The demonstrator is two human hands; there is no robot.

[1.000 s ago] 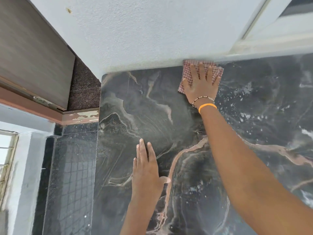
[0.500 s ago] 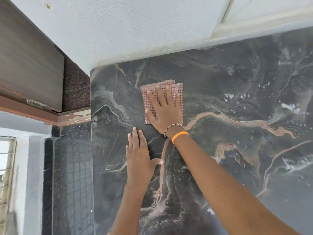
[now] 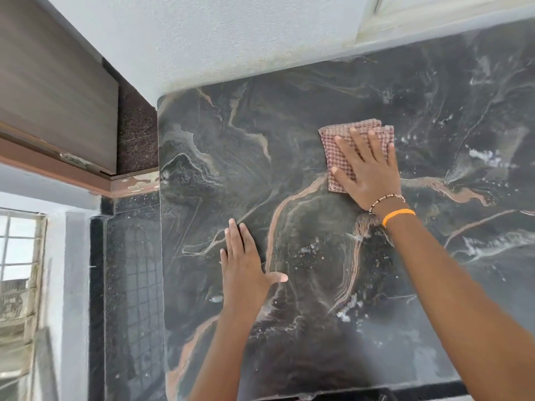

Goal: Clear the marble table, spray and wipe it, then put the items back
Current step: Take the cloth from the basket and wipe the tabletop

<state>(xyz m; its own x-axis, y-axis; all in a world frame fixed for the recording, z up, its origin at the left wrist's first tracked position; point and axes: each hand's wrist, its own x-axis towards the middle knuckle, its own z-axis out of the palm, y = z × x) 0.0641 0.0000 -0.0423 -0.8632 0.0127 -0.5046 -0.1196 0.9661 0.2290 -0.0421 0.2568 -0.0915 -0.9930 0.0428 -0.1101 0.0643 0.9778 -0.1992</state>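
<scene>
While the right hand [image 3: 372, 175] lies flat on the folded cloth [image 3: 351, 146], its fingers are straight and spread, pressing the cloth down onto the marble counter [image 3: 289, 140]; nothing is pinched or curled around. The cloth is a red-and-white checked square, folded in layers, roughly as wide as it is long, so no clear long axis shows. Its far edge points toward the wall [image 3: 231, 39] and its layered fold edges show at the far right corner. The near part of the cloth is hidden under the palm; the far edge and the left side stick out past the fingertips and thumb.

Left hand [image 3: 246, 270]: flat on the bare counter, nearer the person and to the left of the right hand, well apart from the cloth. Fingers straight and close together, pointing away from the person; thumb out to the right. It holds nothing.

Right wrist carries a beaded bracelet [image 3: 386, 199] and an orange band [image 3: 398, 215], side by side.

Counter surface: dark marble with pink-brown veins. White flecks and wet smears [image 3: 486, 156] lie to the right of the cloth hand and also nearer the person, between the two forearms. No containers in view.

Left of the left hand, past the counter's edge: dark floor [image 3: 136, 285], and a wooden door [image 3: 58, 91].
</scene>
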